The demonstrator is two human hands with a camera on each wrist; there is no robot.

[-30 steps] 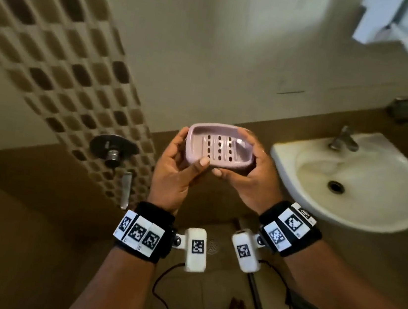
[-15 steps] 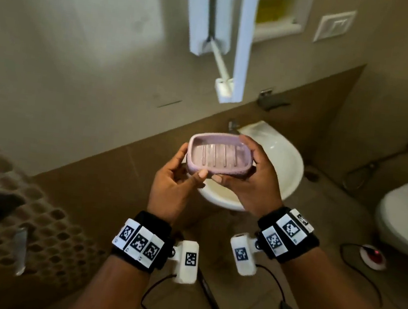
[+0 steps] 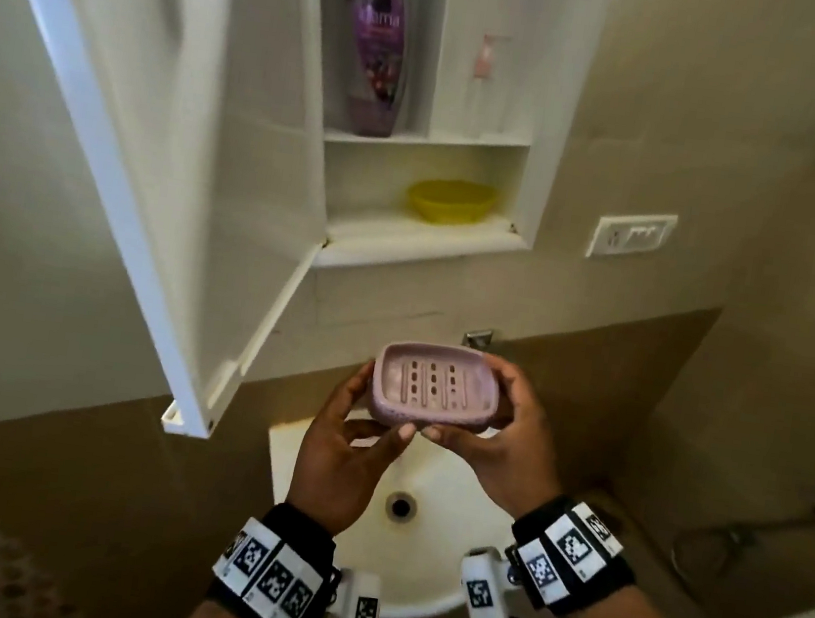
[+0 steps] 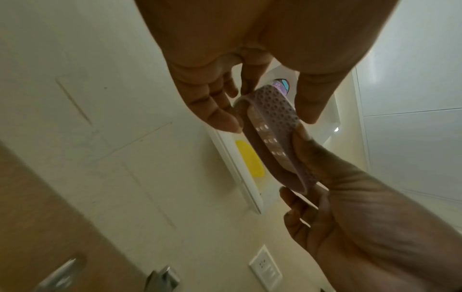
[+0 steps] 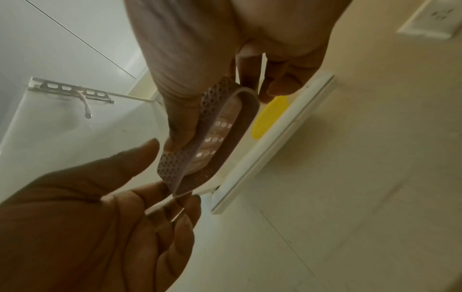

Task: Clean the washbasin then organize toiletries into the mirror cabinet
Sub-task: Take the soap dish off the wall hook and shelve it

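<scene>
Head view, left to right: cabinet door (image 3: 123, 126) hangs open; left hand (image 3: 345, 451) and right hand (image 3: 506, 446) pinch the pink soap dish (image 3: 434, 385) above the washbasin (image 3: 416, 585). Fingertip holds could slip and drop it. The purple bottle (image 3: 378, 45)'s label is blurred, unreadable.

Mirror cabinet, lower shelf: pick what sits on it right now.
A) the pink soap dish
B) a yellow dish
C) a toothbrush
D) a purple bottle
B: the yellow dish sits alone on the lower shelf of the mirror cabinet. The purple bottle stands on the shelf above, and the pink soap dish is held over the washbasin by the left hand and right hand.
</scene>
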